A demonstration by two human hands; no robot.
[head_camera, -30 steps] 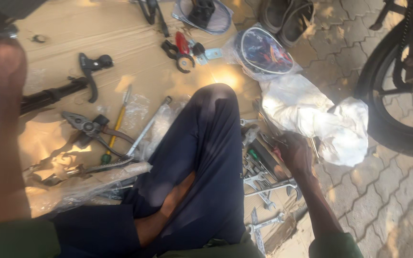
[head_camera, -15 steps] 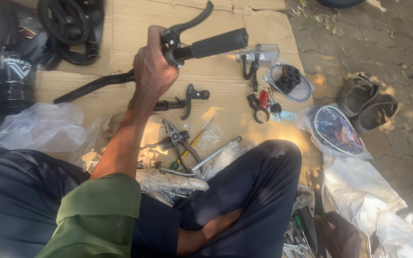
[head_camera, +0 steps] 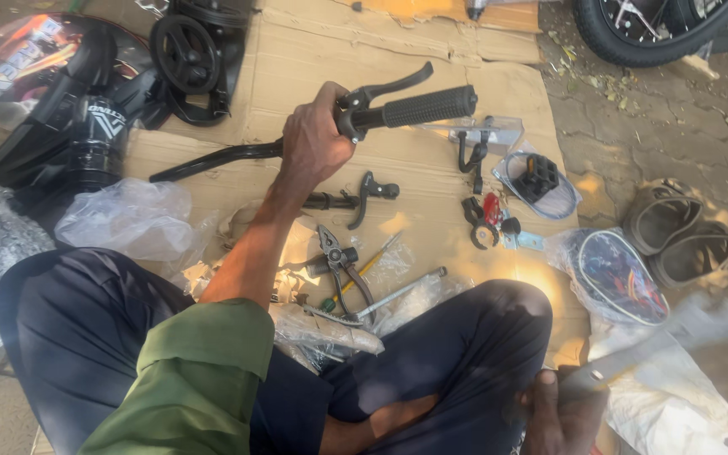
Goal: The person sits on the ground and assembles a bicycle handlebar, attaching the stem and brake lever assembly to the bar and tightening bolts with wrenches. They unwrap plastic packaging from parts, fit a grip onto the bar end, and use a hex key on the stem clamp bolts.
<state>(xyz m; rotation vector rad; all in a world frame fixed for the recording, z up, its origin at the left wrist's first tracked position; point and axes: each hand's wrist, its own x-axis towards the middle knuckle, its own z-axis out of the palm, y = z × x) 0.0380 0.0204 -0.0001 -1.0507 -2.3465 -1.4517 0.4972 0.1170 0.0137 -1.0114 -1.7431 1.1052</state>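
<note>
Left hand (head_camera: 313,143) fist-clamped on bicycle handlebar (head_camera: 212,157), lifted over cardboard (head_camera: 297,42). Right hand (head_camera: 562,409) apparently gripping grey tool (head_camera: 634,358); next: bring tool to brake lever (head_camera: 385,84).

On a cardboard sheet (head_camera: 431,219) lie one handlebar (head_camera: 355,122) with a single rubber grip (head_camera: 427,107) and one brake lever (head_camera: 393,84), a second loose brake lever (head_camera: 364,195), one pair of pliers (head_camera: 343,265), one screwdriver (head_camera: 364,274) and two sandals (head_camera: 680,236).
</note>
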